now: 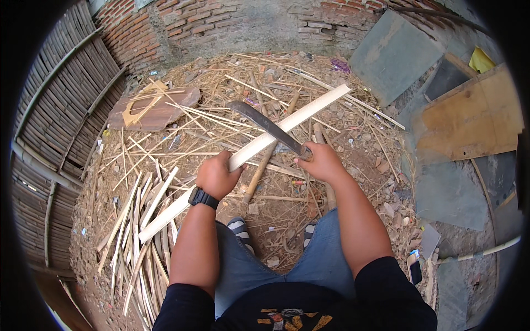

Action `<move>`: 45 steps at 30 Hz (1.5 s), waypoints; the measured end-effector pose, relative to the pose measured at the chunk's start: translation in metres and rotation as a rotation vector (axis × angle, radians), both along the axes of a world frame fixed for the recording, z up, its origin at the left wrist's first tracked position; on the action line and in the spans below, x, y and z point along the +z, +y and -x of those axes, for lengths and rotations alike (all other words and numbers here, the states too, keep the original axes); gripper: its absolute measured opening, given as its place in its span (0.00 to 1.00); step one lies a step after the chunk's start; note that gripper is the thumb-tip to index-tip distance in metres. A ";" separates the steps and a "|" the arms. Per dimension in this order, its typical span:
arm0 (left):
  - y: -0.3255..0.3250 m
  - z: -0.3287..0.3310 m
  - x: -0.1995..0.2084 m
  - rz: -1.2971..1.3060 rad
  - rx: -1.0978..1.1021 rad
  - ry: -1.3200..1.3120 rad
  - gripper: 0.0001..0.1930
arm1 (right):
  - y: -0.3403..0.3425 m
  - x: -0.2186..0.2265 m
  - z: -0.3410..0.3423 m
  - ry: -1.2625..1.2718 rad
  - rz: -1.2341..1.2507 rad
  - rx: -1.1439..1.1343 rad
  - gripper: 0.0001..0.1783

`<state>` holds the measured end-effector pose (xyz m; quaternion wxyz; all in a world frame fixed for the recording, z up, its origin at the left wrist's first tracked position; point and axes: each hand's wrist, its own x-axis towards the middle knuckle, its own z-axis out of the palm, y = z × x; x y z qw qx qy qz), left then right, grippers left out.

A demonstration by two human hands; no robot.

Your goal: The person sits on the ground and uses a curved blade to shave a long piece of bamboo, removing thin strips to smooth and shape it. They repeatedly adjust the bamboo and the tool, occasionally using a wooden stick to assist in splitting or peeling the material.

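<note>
My left hand (217, 175), with a dark watch on its wrist, is closed around a long pale split bamboo strip (298, 120). The strip slants from the lower left up to the far right, its hollow inner face showing. In my right hand (322, 163) is the handle of a machete (264, 122). Its dark, curved-tipped blade points up to the left and crosses over the strip, close to or touching it; I cannot tell which. Below the crossing, a bamboo pole (258, 175) lies on the ground between my legs.
Many split bamboo strips (138, 243) are heaped at my left. Thin slivers litter the ground, with a brown board (154, 108) farther left. A woven bamboo wall (49, 127) bounds the left, a brick wall (193, 25) the back. Grey sheets (395, 58) lean at right, near a phone (414, 267).
</note>
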<state>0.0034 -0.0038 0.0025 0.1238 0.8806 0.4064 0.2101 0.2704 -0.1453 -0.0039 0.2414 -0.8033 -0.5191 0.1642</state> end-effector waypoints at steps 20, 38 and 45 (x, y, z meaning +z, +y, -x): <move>-0.001 0.001 0.002 0.025 0.010 0.019 0.21 | 0.002 -0.002 0.002 -0.019 -0.020 0.035 0.25; 0.000 0.003 0.002 0.039 0.003 0.043 0.21 | 0.002 -0.001 0.000 -0.033 0.005 0.001 0.24; 0.000 0.001 0.001 0.029 -0.012 0.045 0.21 | 0.001 -0.006 -0.003 -0.029 -0.034 -0.014 0.23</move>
